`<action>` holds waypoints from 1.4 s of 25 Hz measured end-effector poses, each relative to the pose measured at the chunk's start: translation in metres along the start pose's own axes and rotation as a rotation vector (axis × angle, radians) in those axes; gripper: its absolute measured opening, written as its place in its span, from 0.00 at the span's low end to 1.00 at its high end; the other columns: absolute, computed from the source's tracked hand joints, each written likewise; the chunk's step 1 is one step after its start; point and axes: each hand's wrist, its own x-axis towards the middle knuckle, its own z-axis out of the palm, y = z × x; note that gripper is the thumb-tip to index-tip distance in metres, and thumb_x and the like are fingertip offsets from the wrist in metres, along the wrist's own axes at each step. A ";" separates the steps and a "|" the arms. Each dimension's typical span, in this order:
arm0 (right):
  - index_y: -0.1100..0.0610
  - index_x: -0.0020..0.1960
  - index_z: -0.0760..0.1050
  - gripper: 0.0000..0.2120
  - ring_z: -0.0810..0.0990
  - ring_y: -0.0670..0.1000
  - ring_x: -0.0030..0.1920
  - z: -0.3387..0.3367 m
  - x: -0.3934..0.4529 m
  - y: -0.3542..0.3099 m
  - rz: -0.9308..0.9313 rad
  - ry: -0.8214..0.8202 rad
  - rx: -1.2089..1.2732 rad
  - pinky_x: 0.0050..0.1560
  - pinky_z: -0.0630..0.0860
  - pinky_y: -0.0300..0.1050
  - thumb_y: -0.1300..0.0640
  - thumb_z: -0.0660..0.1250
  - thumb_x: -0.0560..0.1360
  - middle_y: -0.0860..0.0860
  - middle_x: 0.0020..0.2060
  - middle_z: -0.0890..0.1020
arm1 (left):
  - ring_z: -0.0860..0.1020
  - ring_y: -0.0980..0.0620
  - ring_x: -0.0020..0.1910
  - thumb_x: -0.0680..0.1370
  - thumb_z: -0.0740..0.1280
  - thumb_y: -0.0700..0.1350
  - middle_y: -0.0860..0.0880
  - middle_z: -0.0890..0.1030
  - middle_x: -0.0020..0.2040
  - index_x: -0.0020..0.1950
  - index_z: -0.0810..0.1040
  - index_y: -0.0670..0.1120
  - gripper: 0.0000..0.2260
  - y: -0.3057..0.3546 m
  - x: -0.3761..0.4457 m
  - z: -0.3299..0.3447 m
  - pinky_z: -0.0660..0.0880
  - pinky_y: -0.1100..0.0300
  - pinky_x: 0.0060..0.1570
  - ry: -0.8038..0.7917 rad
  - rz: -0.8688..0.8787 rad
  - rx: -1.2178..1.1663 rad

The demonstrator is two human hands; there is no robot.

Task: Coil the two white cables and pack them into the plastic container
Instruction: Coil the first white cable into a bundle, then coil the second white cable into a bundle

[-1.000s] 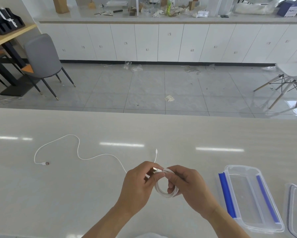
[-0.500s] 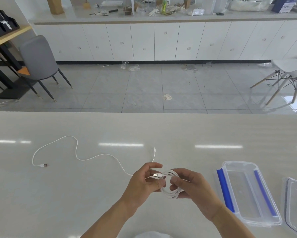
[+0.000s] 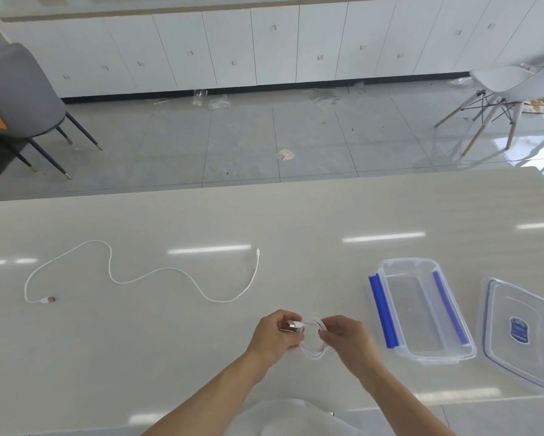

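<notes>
White cord is now wound into a tight coil (image 3: pixel 312 341) between our 2 hands, and that is the main change: a second ago a stretch of it seemed to be passing through our fingers, while now the plug end (image 3: pixel 293 326) is drawn in against the loops. Our left hand (image 3: pixel 275 336) has its fingers curled around that plug and the near side of the coil; our right hand (image 3: pixel 346 336) pinches the opposite side of the loops between thumb and fingertips. Both hands hold it just above the surface (image 3: pixel 138 357).

Our view has also tilted down and swung, so the second cable (image 3: pixel 157 272) now shows whole, well to the left of and beyond our fingers. It lies loose in a wavy line, its plug at the far left end, untouched.

To the right of our right hand, near but apart, sits the container (image 3: pixel 421 313), open, with blue clips along both long sides. Its lid (image 3: pixel 519 335) lies flat just beyond it, further right.

We judge cable 1 to be coiled, or nearly so; whether the tail is tucked we cannot tell. What follows should be a short carry rightward into the container, keeping the pinch firm so the loops do not spring apart. Cable 2 remains entirely to do.
</notes>
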 end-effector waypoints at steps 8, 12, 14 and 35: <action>0.51 0.53 0.85 0.09 0.80 0.50 0.45 0.003 0.017 0.048 0.003 0.102 -0.206 0.39 0.72 0.39 0.57 0.71 0.75 0.49 0.47 0.85 | 0.82 0.54 0.42 0.71 0.73 0.39 0.55 0.83 0.40 0.43 0.80 0.55 0.11 -0.031 0.021 0.041 0.77 0.66 0.43 0.163 -0.001 0.376; 0.52 0.55 0.84 0.10 0.82 0.53 0.49 0.006 0.025 0.052 -0.032 0.109 -0.314 0.46 0.78 0.44 0.57 0.68 0.76 0.51 0.50 0.85 | 0.82 0.55 0.42 0.72 0.73 0.40 0.56 0.84 0.41 0.43 0.81 0.55 0.09 -0.039 0.027 0.054 0.71 0.74 0.38 0.228 0.022 0.428; 0.52 0.55 0.83 0.10 0.82 0.53 0.48 0.006 0.028 0.055 -0.045 0.120 -0.347 0.47 0.79 0.47 0.56 0.67 0.76 0.51 0.50 0.84 | 0.81 0.55 0.42 0.73 0.72 0.40 0.54 0.83 0.43 0.46 0.83 0.53 0.07 -0.043 0.028 0.060 0.69 0.75 0.38 0.274 0.045 0.466; 0.48 0.67 0.73 0.17 0.78 0.52 0.59 -0.026 0.040 0.060 -0.296 -0.072 -0.587 0.51 0.78 0.47 0.48 0.65 0.79 0.49 0.61 0.77 | 0.77 0.56 0.50 0.74 0.71 0.49 0.53 0.75 0.53 0.65 0.75 0.51 0.20 -0.038 0.023 0.063 0.71 0.64 0.52 0.259 -0.014 0.638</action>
